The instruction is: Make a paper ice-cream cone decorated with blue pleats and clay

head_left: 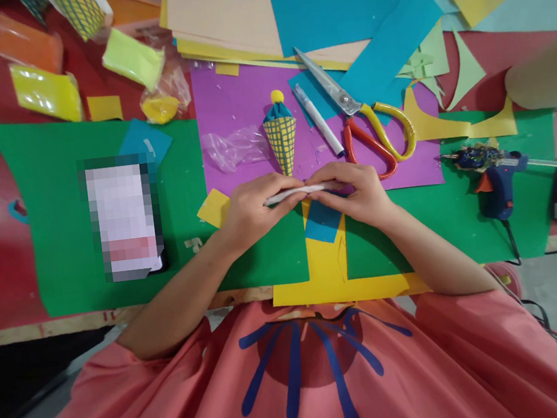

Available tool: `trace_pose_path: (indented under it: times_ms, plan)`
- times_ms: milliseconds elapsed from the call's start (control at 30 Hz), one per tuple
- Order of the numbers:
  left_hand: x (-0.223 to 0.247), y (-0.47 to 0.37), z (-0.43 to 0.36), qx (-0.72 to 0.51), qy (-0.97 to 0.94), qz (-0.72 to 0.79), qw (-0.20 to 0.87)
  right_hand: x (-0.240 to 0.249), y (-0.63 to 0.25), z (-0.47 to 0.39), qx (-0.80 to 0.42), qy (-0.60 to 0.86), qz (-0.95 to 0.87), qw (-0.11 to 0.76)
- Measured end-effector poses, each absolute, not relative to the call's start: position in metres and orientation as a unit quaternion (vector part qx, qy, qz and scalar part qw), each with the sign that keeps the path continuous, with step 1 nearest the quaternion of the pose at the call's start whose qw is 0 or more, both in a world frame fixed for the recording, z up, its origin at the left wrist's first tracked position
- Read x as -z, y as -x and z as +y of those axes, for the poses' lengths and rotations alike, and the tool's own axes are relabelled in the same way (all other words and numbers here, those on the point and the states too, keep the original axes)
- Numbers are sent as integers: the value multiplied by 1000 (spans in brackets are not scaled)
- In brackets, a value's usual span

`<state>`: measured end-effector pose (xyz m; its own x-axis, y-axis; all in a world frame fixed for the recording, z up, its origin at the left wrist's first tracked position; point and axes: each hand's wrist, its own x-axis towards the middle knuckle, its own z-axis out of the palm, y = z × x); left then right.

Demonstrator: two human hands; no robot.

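Note:
My left hand (252, 205) and my right hand (357, 190) meet in front of me, with fingers pinched on a thin white strip (277, 198). Its material I cannot make out. Just beyond my fingers lies a small paper ice-cream cone (282, 138), yellow with a dark grid, topped with blue and a yellow ball. A white marker pen (318, 118) rests to the right of the cone. Beside it are large scissors (344, 99) with one red and one yellow handle, blades apart. A blue paper square (323, 220) sits below my right hand.
A phone (123, 220), blurred out, lies on the green sheet (64, 273) at left. At right is a blue glue gun (498, 191) with its cord. Bagged clay packets (46, 91) are at upper left. Stacked coloured paper (221, 14) and cut scraps (468, 66) spread along the back.

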<state>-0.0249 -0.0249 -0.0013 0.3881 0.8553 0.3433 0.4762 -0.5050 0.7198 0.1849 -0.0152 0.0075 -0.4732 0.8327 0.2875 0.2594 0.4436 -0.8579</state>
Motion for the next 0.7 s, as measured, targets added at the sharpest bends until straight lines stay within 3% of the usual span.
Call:
trace_pose_path:
  times_ms: [700]
  plan:
    - [0,24,-25,-368,-775,440,264,-10,-185,-15,-374,390,-765,350]
